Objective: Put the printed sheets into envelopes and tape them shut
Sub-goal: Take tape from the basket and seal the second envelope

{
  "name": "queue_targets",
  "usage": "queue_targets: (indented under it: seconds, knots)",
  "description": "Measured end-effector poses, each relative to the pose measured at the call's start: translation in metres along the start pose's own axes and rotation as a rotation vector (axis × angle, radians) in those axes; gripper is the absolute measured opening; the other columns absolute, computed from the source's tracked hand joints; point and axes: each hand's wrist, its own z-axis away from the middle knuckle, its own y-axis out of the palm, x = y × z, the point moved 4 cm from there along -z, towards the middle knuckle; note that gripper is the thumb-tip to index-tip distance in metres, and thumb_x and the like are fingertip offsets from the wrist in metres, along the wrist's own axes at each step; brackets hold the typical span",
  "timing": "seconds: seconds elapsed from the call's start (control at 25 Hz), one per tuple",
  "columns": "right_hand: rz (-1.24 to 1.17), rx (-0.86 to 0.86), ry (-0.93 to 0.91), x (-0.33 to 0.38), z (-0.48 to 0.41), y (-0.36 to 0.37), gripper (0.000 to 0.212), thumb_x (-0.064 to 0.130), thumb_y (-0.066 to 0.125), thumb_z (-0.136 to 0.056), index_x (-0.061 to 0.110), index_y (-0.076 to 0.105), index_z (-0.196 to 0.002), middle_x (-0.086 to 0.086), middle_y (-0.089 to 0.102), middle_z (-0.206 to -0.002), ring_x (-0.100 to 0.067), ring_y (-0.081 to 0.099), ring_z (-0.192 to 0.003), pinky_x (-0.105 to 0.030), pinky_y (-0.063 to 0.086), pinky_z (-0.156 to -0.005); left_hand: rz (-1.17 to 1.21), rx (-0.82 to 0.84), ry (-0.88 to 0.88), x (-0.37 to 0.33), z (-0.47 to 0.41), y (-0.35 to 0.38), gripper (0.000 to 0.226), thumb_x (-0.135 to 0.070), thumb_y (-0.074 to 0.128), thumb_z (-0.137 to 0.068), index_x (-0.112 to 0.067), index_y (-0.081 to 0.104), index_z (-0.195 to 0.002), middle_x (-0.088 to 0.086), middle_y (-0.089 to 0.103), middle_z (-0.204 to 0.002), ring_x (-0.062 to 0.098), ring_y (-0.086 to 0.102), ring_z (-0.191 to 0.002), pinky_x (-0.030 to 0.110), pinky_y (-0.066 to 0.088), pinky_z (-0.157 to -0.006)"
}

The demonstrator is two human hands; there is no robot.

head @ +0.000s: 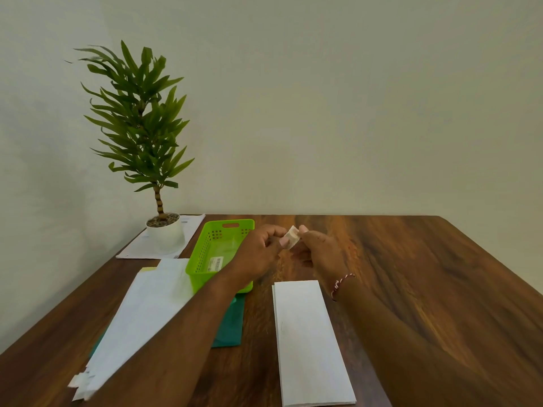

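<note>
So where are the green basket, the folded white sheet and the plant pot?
green basket (202,254): head view, its left perforated wall.
folded white sheet (308,342): head view, its middle.
plant pot (166,235): head view, white side.

A plain, pale greenish-white wall (323,98) fills the far side, evenly lit. A dark wood-grain table (426,274) stands against it. At its far left corner sits a leafy potted plant (138,121) in a white pot (166,233).
</note>
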Motion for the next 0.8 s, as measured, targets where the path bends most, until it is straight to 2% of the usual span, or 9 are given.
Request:
queue_targets:
  seconds: [0.08,0.16,0.24,0.32,0.4,0.52,0.64,0.8]
  knots:
    - [0.262,-0.060,-0.254,0.008,0.000,-0.010,0.018,0.015,0.053,-0.094,0.015,0.069,-0.102,-0.001,0.066,-0.094,-0.013,0.062,-0.086,-0.023,0.050,-0.076,-0.126,0.047,0.068,0.004,0.000,0.002,0.015,-0.012,0.059,-0.092,-0.009,0.068,-0.103,0.007,0.065,-0.109,0.017,0.061,-0.097,0.026,0.048,-0.083]
    - [0.554,0.067,-0.533,0.018,0.001,-0.011,0.033,0.002,0.053,-0.087,0.015,0.068,-0.114,-0.001,0.065,-0.103,-0.015,0.059,-0.093,-0.020,0.047,-0.078,-0.255,0.118,0.111,0.007,-0.001,0.002,0.013,-0.010,0.057,-0.092,-0.008,0.066,-0.101,0.006,0.063,-0.107,0.012,0.057,-0.089,0.018,0.044,-0.072]
    - [0.807,0.198,-0.693,0.021,0.002,-0.008,0.040,0.001,0.054,-0.082,0.018,0.067,-0.116,-0.002,0.066,-0.106,-0.018,0.057,-0.093,-0.026,0.047,-0.077,-0.333,0.187,0.132,0.008,-0.001,0.001,0.012,-0.014,0.056,-0.094,-0.008,0.065,-0.099,0.005,0.062,-0.102,0.008,0.054,-0.082,0.018,0.040,-0.067]
    - [0.951,0.212,-0.777,0.026,0.003,-0.006,0.039,0.003,0.057,-0.079,0.019,0.069,-0.112,-0.003,0.068,-0.103,-0.020,0.056,-0.090,-0.031,0.047,-0.076,-0.397,0.259,0.138,0.006,-0.001,0.000,0.014,-0.016,0.055,-0.095,-0.007,0.064,-0.100,0.003,0.059,-0.096,0.005,0.052,-0.077,0.014,0.039,-0.064]
    - [1.001,0.249,-0.833,0.032,0.004,-0.005,0.033,0.005,0.059,-0.078,0.018,0.072,-0.105,-0.002,0.070,-0.096,-0.021,0.059,-0.087,-0.034,0.049,-0.073,-0.366,0.332,0.075,0.008,-0.002,0.000,0.017,-0.018,0.054,-0.095,-0.004,0.062,-0.100,0.006,0.058,-0.089,0.008,0.050,-0.072,0.020,0.040,-0.064]
    - [1.023,0.329,-0.874,0.039,0.003,-0.003,0.028,0.007,0.057,-0.081,0.018,0.075,-0.100,-0.001,0.072,-0.090,-0.020,0.064,-0.080,-0.028,0.049,-0.066,-0.217,0.415,-0.091,0.011,-0.001,-0.002,0.011,-0.014,0.050,-0.097,-0.009,0.060,-0.097,0.005,0.061,-0.084,0.013,0.056,-0.074,0.033,0.047,-0.069]
    - [1.047,0.389,-0.832,0.044,0.002,-0.001,0.028,0.011,0.055,-0.084,0.019,0.073,-0.103,0.000,0.075,-0.096,-0.019,0.067,-0.083,-0.030,0.053,-0.070,-0.145,0.465,-0.153,0.010,-0.001,-0.003,0.012,-0.010,0.048,-0.098,-0.015,0.056,-0.091,0.002,0.061,-0.084,0.006,0.061,-0.073,0.027,0.052,-0.068]
    - [1.061,0.414,-0.808,0.043,0.006,0.001,0.028,0.012,0.054,-0.085,0.020,0.072,-0.104,-0.001,0.076,-0.098,-0.022,0.070,-0.084,-0.037,0.055,-0.072,-0.137,0.513,-0.178,0.005,-0.001,-0.006,0.012,-0.009,0.046,-0.099,-0.011,0.056,-0.093,0.006,0.063,-0.089,0.011,0.062,-0.078,0.020,0.053,-0.064]
